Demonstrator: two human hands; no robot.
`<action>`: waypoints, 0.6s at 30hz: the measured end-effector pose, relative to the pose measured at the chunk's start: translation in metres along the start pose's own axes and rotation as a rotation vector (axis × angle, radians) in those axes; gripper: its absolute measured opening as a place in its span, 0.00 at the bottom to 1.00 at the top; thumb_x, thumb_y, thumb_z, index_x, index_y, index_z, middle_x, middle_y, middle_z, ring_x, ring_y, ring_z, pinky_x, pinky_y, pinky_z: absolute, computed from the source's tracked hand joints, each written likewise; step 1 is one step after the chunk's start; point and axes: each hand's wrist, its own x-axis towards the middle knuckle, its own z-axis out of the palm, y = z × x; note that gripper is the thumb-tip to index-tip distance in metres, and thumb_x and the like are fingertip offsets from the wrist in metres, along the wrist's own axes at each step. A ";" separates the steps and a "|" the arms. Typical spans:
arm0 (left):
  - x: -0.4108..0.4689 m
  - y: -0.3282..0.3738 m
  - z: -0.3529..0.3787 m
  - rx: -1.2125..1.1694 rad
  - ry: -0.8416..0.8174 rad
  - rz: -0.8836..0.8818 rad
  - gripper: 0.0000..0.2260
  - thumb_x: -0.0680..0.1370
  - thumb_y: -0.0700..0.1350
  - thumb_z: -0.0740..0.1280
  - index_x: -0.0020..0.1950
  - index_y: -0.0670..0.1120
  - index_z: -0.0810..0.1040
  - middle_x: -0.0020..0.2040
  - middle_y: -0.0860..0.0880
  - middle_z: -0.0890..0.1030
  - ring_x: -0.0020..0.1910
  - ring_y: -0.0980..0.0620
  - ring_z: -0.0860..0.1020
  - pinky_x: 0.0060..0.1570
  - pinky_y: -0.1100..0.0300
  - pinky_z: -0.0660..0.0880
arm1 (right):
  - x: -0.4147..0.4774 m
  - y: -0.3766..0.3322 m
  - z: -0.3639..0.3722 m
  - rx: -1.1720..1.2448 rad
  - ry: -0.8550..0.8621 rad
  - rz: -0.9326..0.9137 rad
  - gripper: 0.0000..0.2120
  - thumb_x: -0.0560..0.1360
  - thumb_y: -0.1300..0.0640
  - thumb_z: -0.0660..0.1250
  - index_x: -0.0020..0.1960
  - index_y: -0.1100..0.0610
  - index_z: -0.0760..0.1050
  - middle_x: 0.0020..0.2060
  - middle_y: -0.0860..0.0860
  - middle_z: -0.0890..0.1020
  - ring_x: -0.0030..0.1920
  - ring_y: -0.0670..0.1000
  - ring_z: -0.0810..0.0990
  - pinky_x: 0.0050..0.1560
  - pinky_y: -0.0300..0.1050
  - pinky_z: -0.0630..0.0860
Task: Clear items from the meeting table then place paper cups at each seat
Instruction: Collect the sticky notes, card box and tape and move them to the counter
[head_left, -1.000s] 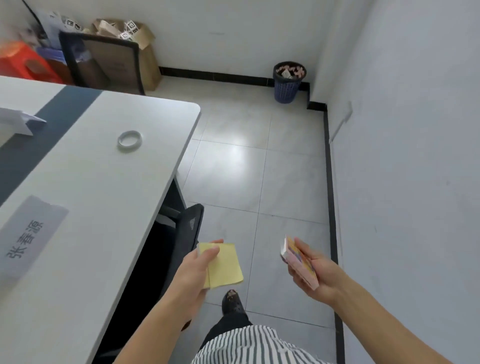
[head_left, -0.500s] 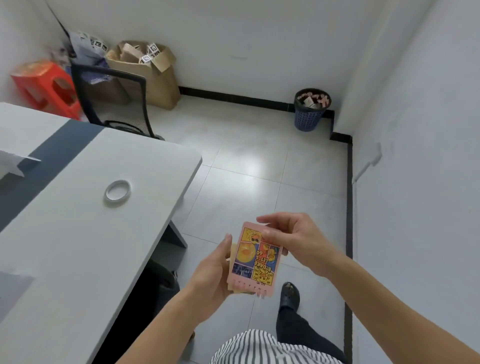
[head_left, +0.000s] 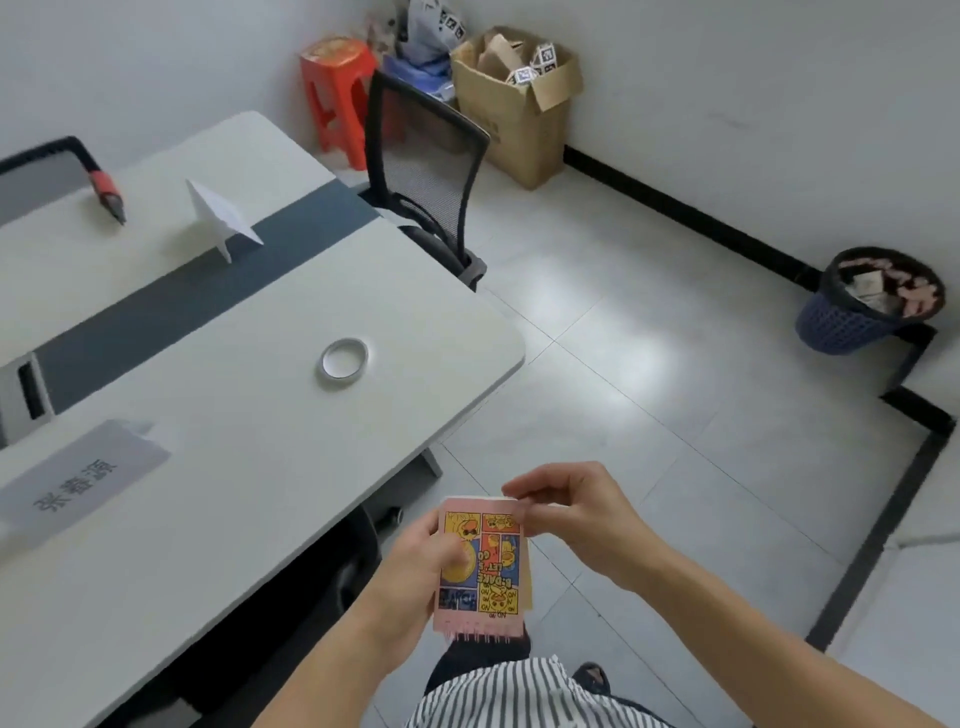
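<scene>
I stand beside the white meeting table (head_left: 249, 467), off its right corner. My left hand (head_left: 415, 577) grips a small pink spiral notebook (head_left: 485, 564) with a cartoon cover, held over the floor. A yellow edge shows just behind the notebook. My right hand (head_left: 576, 514) pinches the notebook's top edge. On the table lie a roll of clear tape (head_left: 344, 362), a flat name card (head_left: 78, 486), a standing white name card (head_left: 221, 215) and a red-and-black pen-like tool (head_left: 106, 195). No paper cups are in view.
A black mesh chair (head_left: 426, 171) stands at the table's far end. Behind it are an orange stool (head_left: 337, 88) and an open cardboard box (head_left: 519, 104). A full dark waste basket (head_left: 867, 301) sits in the right corner by the wall.
My hands came together: the notebook passed from my right hand into the left, in front of the yellow note. My view swung left, showing more of the table.
</scene>
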 end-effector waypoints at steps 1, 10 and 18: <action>0.008 0.003 -0.007 -0.017 0.036 -0.009 0.15 0.74 0.33 0.58 0.56 0.43 0.77 0.48 0.41 0.85 0.50 0.39 0.83 0.52 0.39 0.79 | 0.014 -0.005 0.004 -0.030 -0.024 0.000 0.06 0.73 0.67 0.70 0.46 0.58 0.82 0.41 0.53 0.84 0.43 0.49 0.83 0.44 0.42 0.83; 0.075 0.046 -0.085 -0.295 0.270 -0.036 0.15 0.69 0.40 0.57 0.52 0.36 0.73 0.47 0.35 0.80 0.48 0.36 0.78 0.47 0.39 0.77 | 0.144 -0.071 0.030 -0.318 -0.048 -0.079 0.04 0.76 0.56 0.69 0.50 0.52 0.82 0.43 0.50 0.85 0.44 0.51 0.82 0.41 0.44 0.81; 0.087 0.053 -0.151 -0.706 0.663 0.011 0.22 0.77 0.61 0.58 0.39 0.45 0.81 0.34 0.44 0.82 0.36 0.43 0.79 0.39 0.53 0.75 | 0.267 -0.083 0.056 -1.136 -0.217 -0.212 0.18 0.76 0.46 0.65 0.64 0.49 0.75 0.57 0.47 0.80 0.58 0.48 0.77 0.56 0.45 0.75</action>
